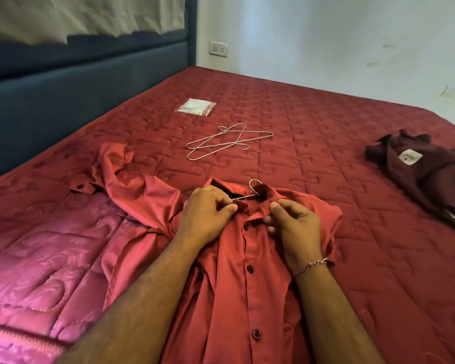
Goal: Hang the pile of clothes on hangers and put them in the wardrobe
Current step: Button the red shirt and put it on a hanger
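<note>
Both hands pinch the red shirt [237,271]: left hand [206,215] at the collar, right hand [293,224] apparently at the placket. A tug there could slip the hanger [255,189] off a shoulder.

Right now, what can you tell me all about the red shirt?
The red shirt is smooth, slightly shiny cloth with dark buttons down its front. It lies face up and rumpled on the bed, collar at the far end, one sleeve trailing out to the left. A wire hanger's hook pokes out of the collar. The left hand and right hand each pinch the fabric just below the collar, by the top button.
</note>
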`<state>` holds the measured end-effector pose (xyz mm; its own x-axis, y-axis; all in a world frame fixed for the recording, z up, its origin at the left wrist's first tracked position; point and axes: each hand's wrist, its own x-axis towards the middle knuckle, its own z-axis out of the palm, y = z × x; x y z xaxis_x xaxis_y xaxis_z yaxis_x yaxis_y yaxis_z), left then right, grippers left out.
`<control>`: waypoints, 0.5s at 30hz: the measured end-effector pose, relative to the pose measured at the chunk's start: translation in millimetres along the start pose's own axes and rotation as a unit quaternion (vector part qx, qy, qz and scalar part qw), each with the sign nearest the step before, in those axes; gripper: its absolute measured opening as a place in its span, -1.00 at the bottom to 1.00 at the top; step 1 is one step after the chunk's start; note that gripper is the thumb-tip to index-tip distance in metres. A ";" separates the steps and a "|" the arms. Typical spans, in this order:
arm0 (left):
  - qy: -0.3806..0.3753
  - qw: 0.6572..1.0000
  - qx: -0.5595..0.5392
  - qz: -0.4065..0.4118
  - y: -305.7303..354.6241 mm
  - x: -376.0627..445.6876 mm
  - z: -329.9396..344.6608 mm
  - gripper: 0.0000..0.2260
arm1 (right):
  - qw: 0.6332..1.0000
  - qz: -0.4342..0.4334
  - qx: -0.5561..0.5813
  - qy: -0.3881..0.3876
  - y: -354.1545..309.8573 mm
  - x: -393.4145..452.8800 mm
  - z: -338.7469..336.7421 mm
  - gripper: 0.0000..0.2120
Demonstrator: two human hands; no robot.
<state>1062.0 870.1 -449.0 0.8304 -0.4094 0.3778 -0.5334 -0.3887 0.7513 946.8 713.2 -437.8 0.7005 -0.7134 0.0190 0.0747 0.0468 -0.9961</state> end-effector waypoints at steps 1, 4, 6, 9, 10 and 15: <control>0.017 1.000 -0.004 -0.016 3.8 -1.1 1.1 -0.90 | 0.998 0.020 0.052 -0.017 -0.4 -4.8 4.8 -0.97; 0.052 0.997 -0.040 -0.035 9.4 -6.9 4.0 -0.82 | 0.995 0.029 0.085 -0.043 5.0 -9.5 13.7 -0.88; 0.050 0.995 -0.077 -0.040 9.3 -9.1 5.1 -0.84 | 0.997 0.010 0.065 -0.048 7.6 -9.1 15.3 -0.88; 0.030 0.986 -0.149 -0.067 7.4 -8.2 7.5 -0.83 | 0.997 -0.032 0.030 -0.064 13.8 -8.3 16.4 -0.88; 0.022 0.982 -0.170 -0.076 9.1 -8.2 8.2 -0.80 | 0.996 -0.049 0.016 -0.072 15.4 -8.6 17.1 -0.87; 0.011 0.972 -0.211 -0.101 15.8 -10.0 14.3 -0.70 | 0.991 -0.098 -0.015 -0.091 21.6 -7.5 20.0 -0.86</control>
<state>1043.0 856.2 -448.6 0.9168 -0.3409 0.2080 -0.2498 -0.0833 0.9647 957.3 733.5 -457.8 0.7914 -0.5687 0.2244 0.2028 -0.1022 -0.9739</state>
